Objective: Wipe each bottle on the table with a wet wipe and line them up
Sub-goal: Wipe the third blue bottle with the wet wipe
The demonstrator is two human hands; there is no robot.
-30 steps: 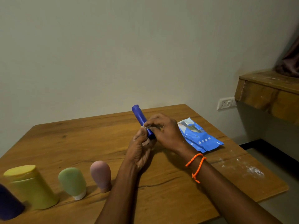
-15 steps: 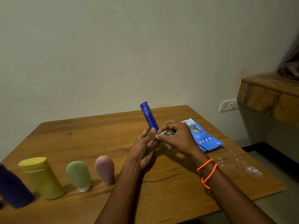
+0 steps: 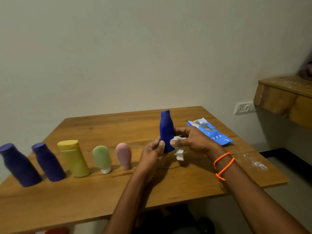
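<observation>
1. Head view: the left hand (image 3: 152, 152) grips the lower part of a blue bottle (image 3: 166, 130), thumb curled on its front, holding it upright above the table (image 3: 101, 196).
2. The right hand (image 3: 194, 141) pinches a crumpled white wet wipe (image 3: 178, 146) against the blue bottle's right side; the wipe's loose end hangs below the fingers.
3. An orange bracelet (image 3: 223, 163) circles the right wrist.
4. Left of the blue bottle, a row stands on the table: nearest is a pink bottle (image 3: 123, 155), then a green bottle (image 3: 101, 157) on a white cap, a yellow bottle (image 3: 73, 157), and two dark purple bottles (image 3: 48, 162) (image 3: 18, 164) farthest out.
5. Right of the blue bottle, a blue wipes packet (image 3: 210, 131) lies on the table, its flap open.
6. Farther right of the blue bottle, a white smear (image 3: 258, 165) marks the table near its edge.
</observation>
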